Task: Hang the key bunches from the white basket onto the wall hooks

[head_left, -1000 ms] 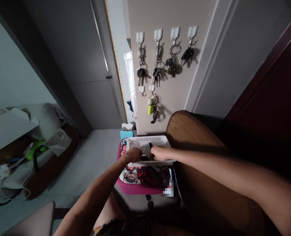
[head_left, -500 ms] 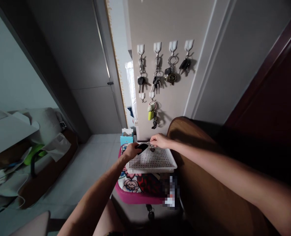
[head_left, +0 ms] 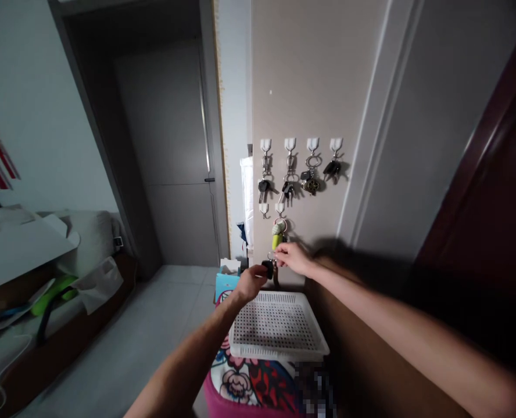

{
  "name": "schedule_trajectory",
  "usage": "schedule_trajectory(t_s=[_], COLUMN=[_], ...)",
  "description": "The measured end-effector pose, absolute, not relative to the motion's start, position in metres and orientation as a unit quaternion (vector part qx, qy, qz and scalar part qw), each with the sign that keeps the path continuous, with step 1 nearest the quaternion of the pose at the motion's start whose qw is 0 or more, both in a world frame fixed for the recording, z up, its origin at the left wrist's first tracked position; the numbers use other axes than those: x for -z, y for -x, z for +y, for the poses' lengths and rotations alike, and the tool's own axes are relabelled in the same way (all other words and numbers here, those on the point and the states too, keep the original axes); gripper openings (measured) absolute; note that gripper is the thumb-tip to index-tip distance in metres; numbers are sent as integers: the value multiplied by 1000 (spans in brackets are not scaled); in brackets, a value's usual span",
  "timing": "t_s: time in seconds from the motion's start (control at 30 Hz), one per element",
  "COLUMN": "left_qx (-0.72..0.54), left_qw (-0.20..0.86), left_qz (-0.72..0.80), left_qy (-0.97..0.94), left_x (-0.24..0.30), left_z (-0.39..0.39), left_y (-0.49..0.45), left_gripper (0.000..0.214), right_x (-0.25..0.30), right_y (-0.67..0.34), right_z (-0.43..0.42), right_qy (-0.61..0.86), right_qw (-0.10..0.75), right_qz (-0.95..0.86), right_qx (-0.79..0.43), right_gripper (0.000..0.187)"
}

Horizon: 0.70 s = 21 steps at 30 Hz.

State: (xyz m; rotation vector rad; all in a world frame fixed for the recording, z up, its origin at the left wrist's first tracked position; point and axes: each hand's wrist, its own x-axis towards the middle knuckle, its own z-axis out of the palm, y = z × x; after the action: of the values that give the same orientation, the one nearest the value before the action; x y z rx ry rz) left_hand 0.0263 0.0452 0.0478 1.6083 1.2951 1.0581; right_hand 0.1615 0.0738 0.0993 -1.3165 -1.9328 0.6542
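Observation:
My left hand (head_left: 251, 283) and my right hand (head_left: 293, 258) are raised above a white perforated basket (head_left: 278, 330). Together they hold a black key fob on a metal ring (head_left: 268, 267); the left pinches the fob, the right pinches the ring end. They are just below the lower wall hooks (head_left: 264, 208), close to a yellow-green keychain (head_left: 278, 234) hanging there. Four white hooks above carry key bunches (head_left: 299, 180). The basket looks empty.
The basket rests on a pink stool with a cartoon print (head_left: 249, 386). A brown rounded chair back (head_left: 362, 348) is at the right. A grey door (head_left: 175, 162) is ahead on the left; clutter and boxes (head_left: 27, 249) lie far left.
Both hands have lifted the black key fob out of the basket and up toward the wall hooks. The view has tilted upward, so the hooks sit lower in frame.

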Motion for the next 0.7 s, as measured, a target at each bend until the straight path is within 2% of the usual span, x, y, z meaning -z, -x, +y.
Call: schedule_trajectory(t_s=[0.27, 0.5, 0.7], left_qx=[-461, -431, -396], left_qw=[294, 165, 139], left_qz=[520, 549, 563], left_qy=[-656, -697, -712], left_x=[-107, -132, -125], left_z=[64, 81, 89], left_y=[-27, -28, -34], left_gripper=[40, 43, 44], right_x=[-160, -173, -166], right_y=[-140, -129, -130], right_z=[106, 135, 143], right_qy=[519, 558, 613], right_qw=[421, 416, 378], right_qz=[-703, -692, -682], right_qx=[-242, -192, -128], right_gripper=[7, 9, 13])
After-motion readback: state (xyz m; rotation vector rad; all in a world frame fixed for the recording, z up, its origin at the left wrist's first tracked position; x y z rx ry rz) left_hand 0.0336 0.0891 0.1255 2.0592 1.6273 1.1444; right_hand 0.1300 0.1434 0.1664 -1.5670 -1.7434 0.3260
